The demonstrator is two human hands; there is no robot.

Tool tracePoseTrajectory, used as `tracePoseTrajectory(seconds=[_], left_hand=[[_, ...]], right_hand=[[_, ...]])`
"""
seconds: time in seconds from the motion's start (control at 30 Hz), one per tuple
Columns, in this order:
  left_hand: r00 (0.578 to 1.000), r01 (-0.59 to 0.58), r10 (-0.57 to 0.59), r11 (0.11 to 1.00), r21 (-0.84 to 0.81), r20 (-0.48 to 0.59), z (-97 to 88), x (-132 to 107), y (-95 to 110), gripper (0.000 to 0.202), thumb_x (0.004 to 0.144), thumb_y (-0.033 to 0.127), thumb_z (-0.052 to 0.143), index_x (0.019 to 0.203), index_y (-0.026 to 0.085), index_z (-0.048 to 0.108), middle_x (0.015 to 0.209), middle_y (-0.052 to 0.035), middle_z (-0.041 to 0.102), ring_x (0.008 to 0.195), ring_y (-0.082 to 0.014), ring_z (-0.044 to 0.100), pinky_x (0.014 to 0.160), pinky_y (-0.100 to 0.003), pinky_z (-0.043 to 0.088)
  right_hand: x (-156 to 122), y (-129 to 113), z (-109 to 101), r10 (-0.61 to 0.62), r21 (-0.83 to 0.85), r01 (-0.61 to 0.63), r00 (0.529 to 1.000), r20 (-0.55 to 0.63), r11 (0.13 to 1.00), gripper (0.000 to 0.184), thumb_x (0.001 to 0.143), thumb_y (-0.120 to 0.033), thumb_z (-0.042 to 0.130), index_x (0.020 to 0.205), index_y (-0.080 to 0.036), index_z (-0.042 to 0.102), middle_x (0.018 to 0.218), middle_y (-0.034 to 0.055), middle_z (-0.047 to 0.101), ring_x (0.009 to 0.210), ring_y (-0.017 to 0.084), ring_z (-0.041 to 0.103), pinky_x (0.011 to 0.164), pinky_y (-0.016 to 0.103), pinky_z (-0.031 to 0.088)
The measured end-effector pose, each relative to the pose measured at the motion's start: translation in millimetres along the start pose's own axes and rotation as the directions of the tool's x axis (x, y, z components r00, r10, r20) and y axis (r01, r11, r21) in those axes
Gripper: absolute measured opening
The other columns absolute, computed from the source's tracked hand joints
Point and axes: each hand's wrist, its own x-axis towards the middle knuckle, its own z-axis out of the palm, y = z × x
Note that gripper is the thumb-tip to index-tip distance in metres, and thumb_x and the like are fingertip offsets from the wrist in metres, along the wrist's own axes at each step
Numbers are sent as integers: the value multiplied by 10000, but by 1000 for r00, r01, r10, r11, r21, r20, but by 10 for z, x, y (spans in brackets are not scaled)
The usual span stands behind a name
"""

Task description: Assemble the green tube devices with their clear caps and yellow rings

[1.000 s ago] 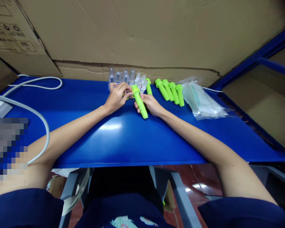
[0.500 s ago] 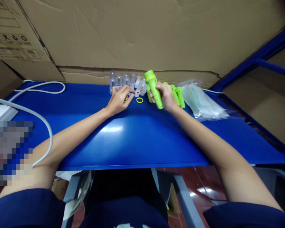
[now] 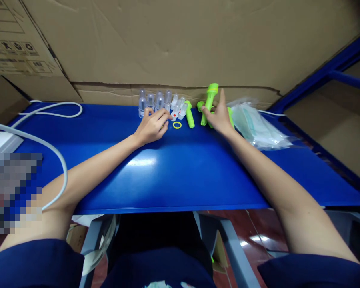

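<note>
The lime-green flashlight (image 3: 209, 102), ridged with a flared head and yellowish collar, leans head-up above the right side of the bench (image 3: 168, 176), gripped by the right hand (image 3: 219, 116), which partly blocks more green flashlights (image 3: 231, 116). The left hand (image 3: 153, 126) curls near a yellow ring (image 3: 177, 125) and clear capsules (image 3: 159, 101); whether it grips anything, I cannot tell.

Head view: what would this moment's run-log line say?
left hand: beside yellow ring | right hand: at tilted green flashlight | clear tubes: behind left hand
</note>
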Motion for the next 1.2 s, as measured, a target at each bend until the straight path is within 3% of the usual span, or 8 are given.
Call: tracePoseTrajectory(seconds=[0.13,0.23,0.33,0.43,0.63,0.8,0.93,1.2], left_hand=[[1000,-23,23,999,25,-16,10,-7,-9,309,1015,165,408,1178,157,672,1195,-134,715,1088,-274,689,1051,-505,338],[999,-48,48,998,35,0,18,-10,-12,334,1016,159,393,1191,153,677,1206,-143,716,1069,-276,690,1037,-506,340],[998,-63,62,997,45,4,31,-10,-19,345,1016,162,386,1203,148,676,1222,-150,710,1075,-279,686,1025,-499,343],[998,-65,66,997,51,0,41,-10,-30,347,1013,167,393,1215,151,674,1223,-149,707,1077,-278,682,1026,-496,342],[998,-58,57,997,46,34,17,-1,-14,346,1010,153,392,1215,146,670,1235,-151,702,1099,-277,681,1020,-491,344],[985,-56,50,998,33,163,-11,16,11,338,1040,267,428,1236,178,688,1392,-162,648,1226,-307,641,1034,-520,347],[946,-86,89,996,-21,312,-9,36,10,400,1066,378,408,1373,268,641,1576,-115,523,1461,-329,459,1110,-579,293],[875,-61,89,995,-74,476,-35,82,6,495,1086,432,320,1545,318,465,1613,-64,469,1583,-298,277,1185,-630,216]], right_hand=[[-33,-1,37,46,-33,-47,998,-36,998,967,866,-475,675,1624,-131,182,1049,128,708,823,279,687,755,433,564],[-47,-23,77,0,-2,0,999,-41,1000,790,859,-503,690,1500,-161,378,1151,157,688,811,270,686,762,449,570],[-70,-44,108,-16,-14,16,1000,-12,1000,572,858,-560,693,1272,-189,553,1083,148,694,782,268,682,773,463,570],[-97,-75,131,-22,-36,22,1000,4,999,475,869,-599,675,1129,-210,588,1036,134,693,768,273,683,804,492,567],[-105,-121,187,13,-17,-13,1000,6,1000,484,879,-630,654,1053,-183,591,1045,167,692,851,313,707,813,502,577],[-118,-145,197,14,-31,-14,1000,10,999,417,920,-522,645,1112,-152,624,991,164,711,883,306,703,863,488,574],[-126,-177,155,-15,-85,18,999,37,996,328,963,-373,562,1148,-128,675,992,171,744,910,303,707,896,471,560],[-92,-164,63,-72,-232,90,994,88,969,345,951,-292,471,1092,-136,744,1115,204,728,1046,342,664,1008,520,500]])
